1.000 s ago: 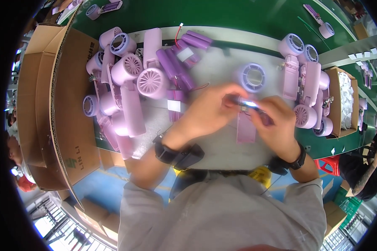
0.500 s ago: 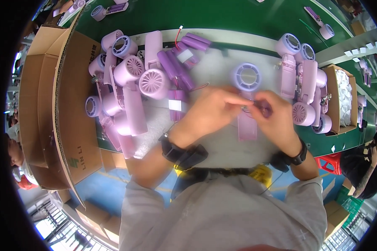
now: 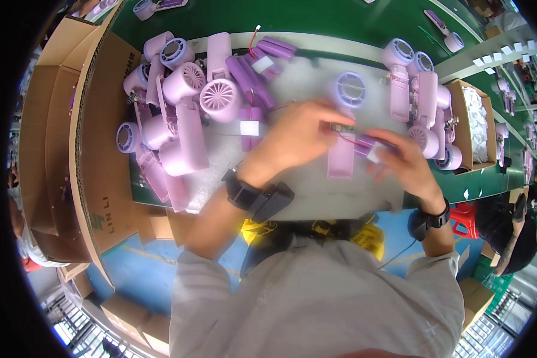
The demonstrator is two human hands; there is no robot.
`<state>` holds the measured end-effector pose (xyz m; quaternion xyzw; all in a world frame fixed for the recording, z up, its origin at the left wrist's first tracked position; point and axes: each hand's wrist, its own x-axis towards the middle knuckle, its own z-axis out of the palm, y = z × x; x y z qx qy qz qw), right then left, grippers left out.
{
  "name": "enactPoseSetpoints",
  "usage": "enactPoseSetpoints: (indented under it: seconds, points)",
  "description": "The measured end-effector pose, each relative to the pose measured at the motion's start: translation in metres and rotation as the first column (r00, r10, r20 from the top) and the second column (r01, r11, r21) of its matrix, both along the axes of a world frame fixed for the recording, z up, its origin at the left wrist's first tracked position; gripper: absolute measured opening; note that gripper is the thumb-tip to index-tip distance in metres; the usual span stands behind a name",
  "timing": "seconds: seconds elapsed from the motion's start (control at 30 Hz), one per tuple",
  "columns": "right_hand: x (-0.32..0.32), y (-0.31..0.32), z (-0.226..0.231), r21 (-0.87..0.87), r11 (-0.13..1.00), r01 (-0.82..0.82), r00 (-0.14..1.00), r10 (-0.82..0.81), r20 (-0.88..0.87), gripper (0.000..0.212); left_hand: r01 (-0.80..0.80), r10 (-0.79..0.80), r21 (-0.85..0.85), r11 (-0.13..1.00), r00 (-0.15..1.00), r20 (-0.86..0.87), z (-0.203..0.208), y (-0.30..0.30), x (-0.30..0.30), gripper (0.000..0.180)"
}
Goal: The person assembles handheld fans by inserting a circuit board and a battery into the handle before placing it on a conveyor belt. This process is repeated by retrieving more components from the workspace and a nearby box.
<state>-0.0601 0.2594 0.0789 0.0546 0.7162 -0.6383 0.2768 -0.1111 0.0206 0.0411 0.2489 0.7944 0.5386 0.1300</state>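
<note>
A handheld fan body lies on the pale work mat, its lavender ring head [image 3: 350, 89] away from me and its pink open handle shell [image 3: 340, 160] toward me. My left hand [image 3: 298, 140] reaches over from the left, its fingertips closed on a small circuit board [image 3: 342, 127] above the top of the handle. To the right of the shell, my right hand [image 3: 409, 162] has its fingers around a purple battery pack [image 3: 364, 145] with a white label. Thin wires run between board and pack. The right fingers are somewhat blurred.
Several pink fan bodies [image 3: 185, 134] are piled at left beside a tall cardboard box [image 3: 101, 155]. Purple battery packs [image 3: 247, 80] lie behind my left hand. More fan bodies [image 3: 425, 98] stand at right, next to a carton [image 3: 489, 152] of white pieces.
My hands have moved apart from a close pinch over the fan. The right hand has shifted right and opened out around the battery pack, which now shows. The whole view has shifted slightly.
</note>
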Motion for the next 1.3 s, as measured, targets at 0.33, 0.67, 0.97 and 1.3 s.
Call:
enactPoseSetpoints:
  seconds: [0.33,0.67,0.97,1.3]
  points:
    - [0.009,-0.005,-0.011,0.699,0.683,0.210,0.565,0.499,-0.657,0.017,-0.017,0.019,-0.032,0.999,0.998,0.067,-0.001,0.002,-0.002,0.036]
    - [0.009,-0.017,-0.006,0.858,0.492,0.146,0.453,0.738,-0.500,0.009,-0.044,0.044,0.002,0.999,0.998,0.034,-0.005,0.005,0.003,0.036]
    - [0.003,-0.018,-0.006,0.820,0.554,0.143,0.546,0.647,-0.532,0.013,-0.090,0.090,-0.021,0.996,0.996,0.020,-0.001,0.003,0.004,0.034]
    - [0.008,-0.010,-0.016,0.668,0.724,0.169,0.545,0.496,-0.676,0.008,-0.047,0.047,-0.018,0.999,0.999,0.027,-0.004,0.002,0.002,0.034]
